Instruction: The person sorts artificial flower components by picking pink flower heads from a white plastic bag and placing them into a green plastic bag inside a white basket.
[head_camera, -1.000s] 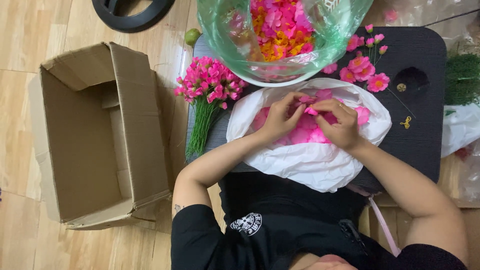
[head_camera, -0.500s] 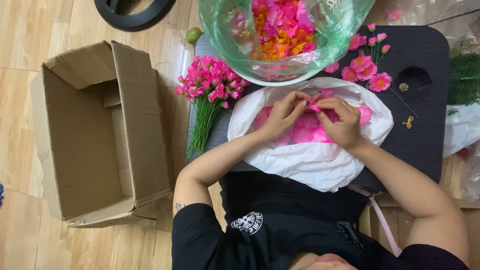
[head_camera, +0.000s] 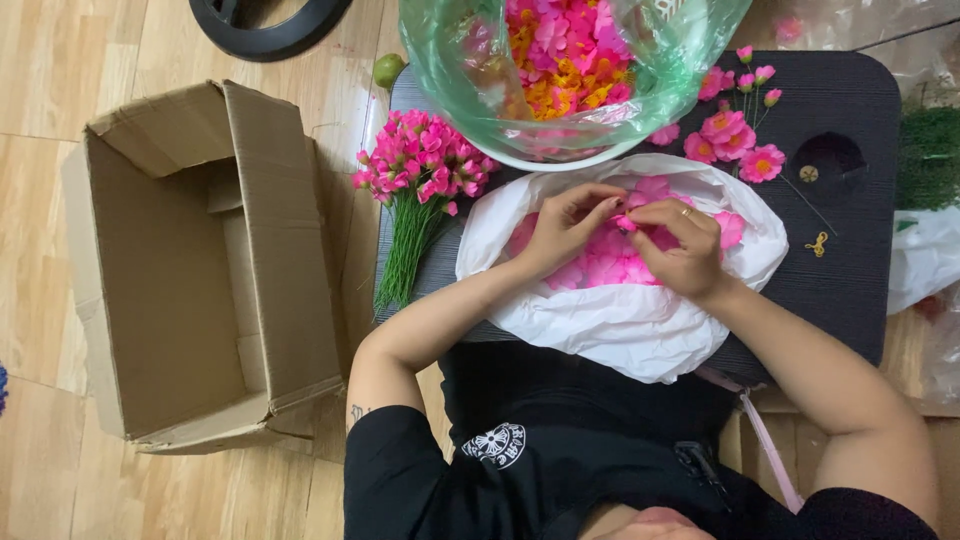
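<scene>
Cardboard makes up the big open box (head_camera: 200, 270) on the wood floor at the left of the frame. Next to it, on the left edge of the black table (head_camera: 850, 290), lies a bunch of pink flowers (head_camera: 420, 165) with long green stems. At the top middle sits a clear green bag (head_camera: 570, 75) full of pink and orange petals.

Below that, in the middle, a white bag (head_camera: 620, 320) lies open with a heap of pink petals (head_camera: 600, 262) inside. Both hands are over this heap. The left hand (head_camera: 565, 225) has its fingers bent, and its fingertips pinch a small pink petal (head_camera: 625, 222). The right hand (head_camera: 680, 245) meets it from the other side and pinches the same petal, so the two hands touch at the tips. A ring shows on one finger of the right hand.

Farther right, near the top, a few loose pink flowers (head_camera: 735, 140) lie on the table. A small yellow bit (head_camera: 818, 243) lies near the white bag.
</scene>
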